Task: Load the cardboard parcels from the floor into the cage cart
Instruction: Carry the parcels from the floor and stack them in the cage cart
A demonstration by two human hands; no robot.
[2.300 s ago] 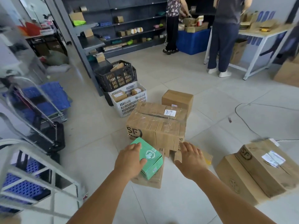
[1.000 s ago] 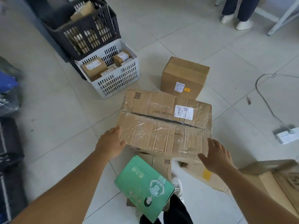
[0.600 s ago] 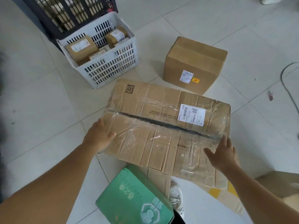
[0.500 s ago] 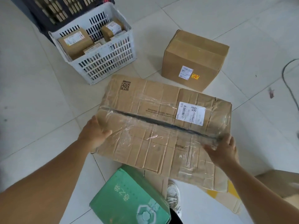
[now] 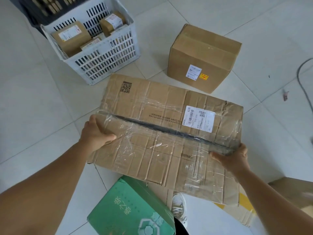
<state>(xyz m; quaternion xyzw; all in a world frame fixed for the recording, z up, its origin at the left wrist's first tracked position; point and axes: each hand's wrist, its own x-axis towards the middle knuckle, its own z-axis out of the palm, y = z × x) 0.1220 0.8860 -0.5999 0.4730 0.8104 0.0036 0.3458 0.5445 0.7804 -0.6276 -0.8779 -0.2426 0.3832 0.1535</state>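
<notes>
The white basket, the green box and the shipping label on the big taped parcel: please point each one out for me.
white basket (image 5: pixel 108 53), head view, on its slotted front wall.
green box (image 5: pixel 130 211), head view, on its printed top face.
shipping label (image 5: pixel 198 118), head view, on the label's middle, atop the big taped parcel (image 5: pixel 152 158).

Pale glossy floor tiles (image 5: pixel 33 106) with thin grey grout lines spread in every direction beyond the grip, lit by soft, even light. Up and left of the grip stands a white slotted plastic crate (image 5: pixel 108 58), with a dark crate (image 5: pixel 42 7) just behind it. Far right of the grip, a grey cable (image 5: pixel 303 85) curves across the tiles.
</notes>
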